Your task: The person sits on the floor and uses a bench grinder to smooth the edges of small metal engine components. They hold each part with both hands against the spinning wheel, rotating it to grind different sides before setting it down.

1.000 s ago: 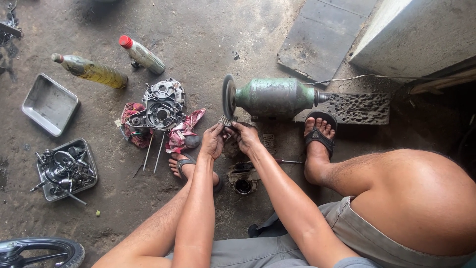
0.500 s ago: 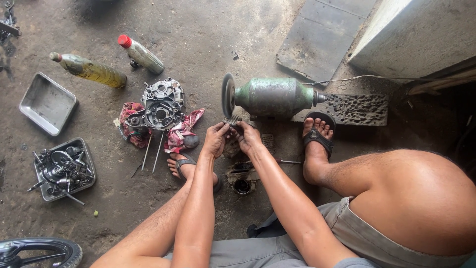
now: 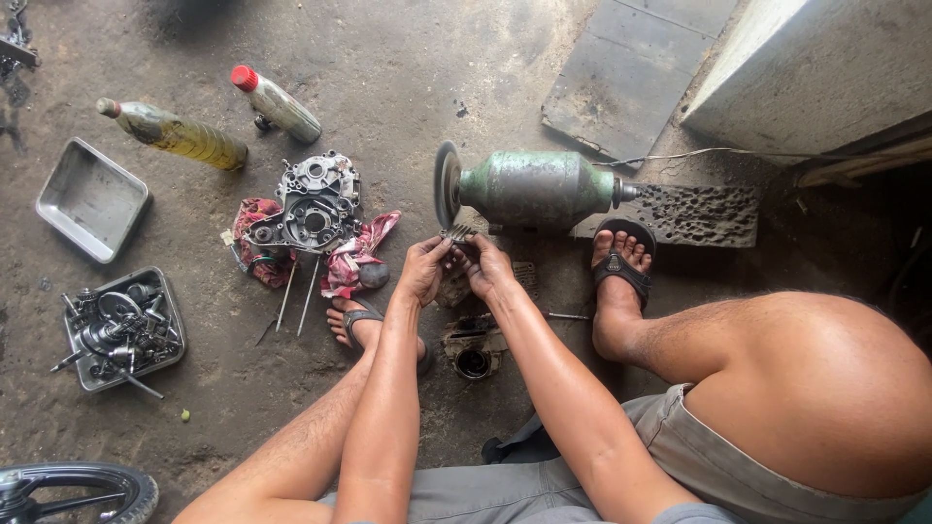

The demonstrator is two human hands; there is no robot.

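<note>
A green bench grinder [image 3: 529, 187] lies on the concrete floor with its grinding disc [image 3: 446, 183] at the left end. Both of my hands grip a small toothed metal part [image 3: 456, 233] just below the disc's edge. My left hand [image 3: 421, 272] pinches it from the left, my right hand [image 3: 487, 267] from the right. Whether the part touches the disc I cannot tell. My sandalled feet [image 3: 617, 260] rest either side of my arms.
An engine case [image 3: 311, 206] sits on red rags at the left, with two thin rods beside it. Further left lie an empty metal tray [image 3: 90, 200], a tray of metal parts [image 3: 121, 328], and two bottles [image 3: 175, 134]. A round metal piece [image 3: 473, 362] lies under my arms. A tyre [image 3: 78, 485] shows bottom left.
My hands have shifted slightly with the small part near the disc's lower edge. Everything else stays where it was.
</note>
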